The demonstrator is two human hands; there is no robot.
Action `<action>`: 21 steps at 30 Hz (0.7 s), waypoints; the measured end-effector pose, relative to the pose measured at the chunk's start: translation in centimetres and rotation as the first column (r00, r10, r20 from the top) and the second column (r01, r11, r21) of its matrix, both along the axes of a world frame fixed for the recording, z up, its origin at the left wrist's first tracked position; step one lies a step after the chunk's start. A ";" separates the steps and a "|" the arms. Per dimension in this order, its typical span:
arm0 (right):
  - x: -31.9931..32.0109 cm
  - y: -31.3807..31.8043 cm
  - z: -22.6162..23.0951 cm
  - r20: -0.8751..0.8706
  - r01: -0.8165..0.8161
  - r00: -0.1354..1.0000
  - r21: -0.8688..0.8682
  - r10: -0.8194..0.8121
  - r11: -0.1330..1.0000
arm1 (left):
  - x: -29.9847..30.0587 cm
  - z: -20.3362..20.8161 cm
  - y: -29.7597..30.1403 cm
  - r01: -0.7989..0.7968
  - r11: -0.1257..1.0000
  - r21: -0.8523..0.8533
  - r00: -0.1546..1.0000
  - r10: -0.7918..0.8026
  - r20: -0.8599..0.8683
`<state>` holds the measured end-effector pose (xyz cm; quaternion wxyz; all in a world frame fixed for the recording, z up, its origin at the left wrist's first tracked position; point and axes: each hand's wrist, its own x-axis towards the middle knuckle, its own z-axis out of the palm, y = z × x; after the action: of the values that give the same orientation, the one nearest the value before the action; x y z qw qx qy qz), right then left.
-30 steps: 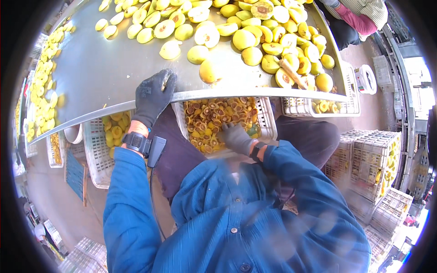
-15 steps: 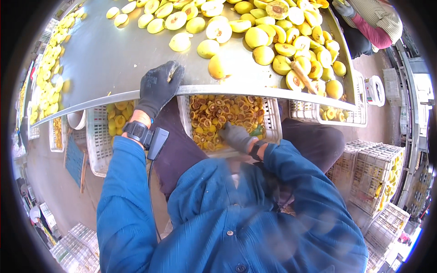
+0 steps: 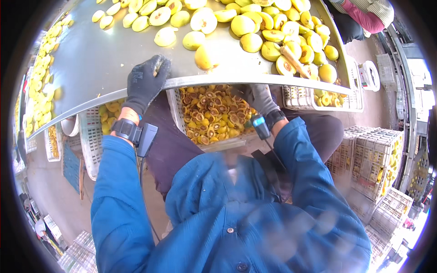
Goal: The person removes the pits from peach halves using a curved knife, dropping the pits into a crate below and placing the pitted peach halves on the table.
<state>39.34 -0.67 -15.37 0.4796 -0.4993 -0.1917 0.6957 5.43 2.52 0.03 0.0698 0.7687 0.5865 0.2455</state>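
My left hand (image 3: 148, 82), in a dark glove, is closed at the near rim of the metal table (image 3: 104, 59). A small tan spot shows between its thumb and fingers; I cannot make out what it is. My right hand (image 3: 261, 100), in a grey glove, reaches under the table rim at the right side of a white crate (image 3: 176, 111). Its fingers are hidden there. Yellow-brown cut fruit pieces (image 3: 211, 113) with dark centres fill this crate between my knees. Yellow peach-like fruits (image 3: 250, 42), many halved, lie on the table.
A tan wooden stick (image 3: 293, 61) lies among the fruit. White crates holding fruit stand left (image 3: 88, 145) and right (image 3: 298, 98) under the table. More crates (image 3: 368, 159) are stacked at right. Another person's sleeve (image 3: 364, 16) shows at the upper right, near a white bucket (image 3: 369, 76).
My right hand has moved up and right from over the crate's fruit pieces to under the table rim. My left hand stays closed at the rim. The whole view has shifted slightly.
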 end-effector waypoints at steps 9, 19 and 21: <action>-13.7 -8.0 -3.3 0.982 -0.911 -0.125 -0.169 0.138 0.377 | 0.0 0.1 -0.2 -0.048 0.998 -0.030 0.998 0.047 -0.045; -14.9 -8.6 -3.5 0.949 -0.766 -0.211 -0.310 0.236 0.563 | -0.3 -0.2 -0.4 -0.046 0.999 -0.012 0.999 0.046 0.020; -13.6 -8.0 -3.2 0.937 -0.823 -0.256 -0.339 0.236 0.455 | -0.2 -0.4 -0.4 -0.026 0.999 0.045 0.999 0.024 0.029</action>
<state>25.74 -8.65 -18.60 -0.0627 -0.5267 -0.8084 0.2550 5.21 2.08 -0.36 0.0575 0.7592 0.5893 0.2704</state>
